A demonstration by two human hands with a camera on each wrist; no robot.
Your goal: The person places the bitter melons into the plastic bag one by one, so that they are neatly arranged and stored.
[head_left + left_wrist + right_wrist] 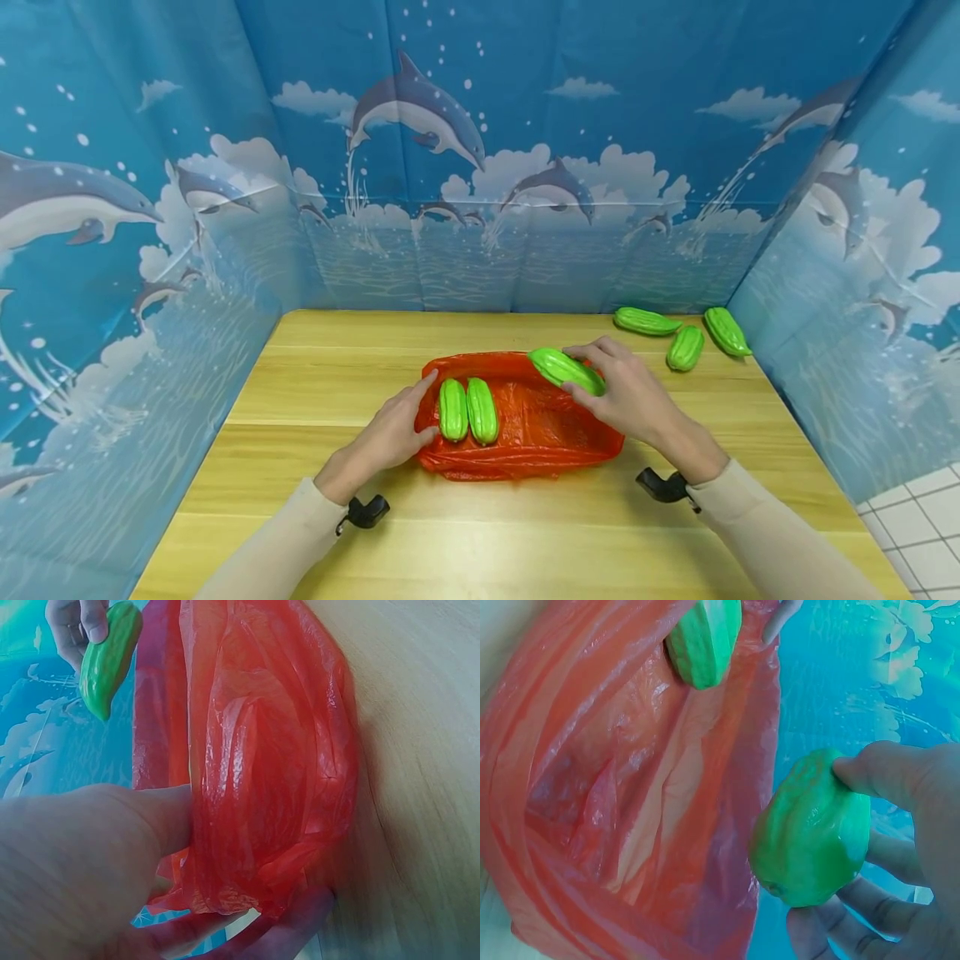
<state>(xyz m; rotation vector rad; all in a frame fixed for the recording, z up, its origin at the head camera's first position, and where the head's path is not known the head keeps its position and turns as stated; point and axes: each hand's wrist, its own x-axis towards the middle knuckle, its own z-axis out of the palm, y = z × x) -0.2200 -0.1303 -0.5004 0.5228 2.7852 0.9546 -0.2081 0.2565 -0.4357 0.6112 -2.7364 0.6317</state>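
Status: One Piece Held, Two Inside, Three Outside

Reference part: the red bag [555,425]. Material is thin, glossy plastic film, wrinkled throughout and arranged as an oblong, open-topped trough on the wood-grain counter [465,550].

Right hand [626,392]: positioned over the right rear of the red bag. Its grip is closed to the width of one gourd [558,369], thumb on one side and fingers on the other. The held gourd is clear of the film, tilted, with one tapered end toward the bag's left (its shell is glossy, bright green and lengthwise ribbed).

Left hand [393,425]: at the left end of the red bag. Its grip is spread wide, with thumb and fingers touching the film.

Inside the red bag, toward its left end, a left gourd [453,410] and a neighbouring gourd [482,411] lie side by side, both elongated and ribbed.

Beyond the red bag, to its right rear, lie a pointed gourd [647,322], a stubby gourd [686,348] and a corner gourd [726,332].

Behind the red bag hangs a creased, dolphin-printed sheet [450,267].
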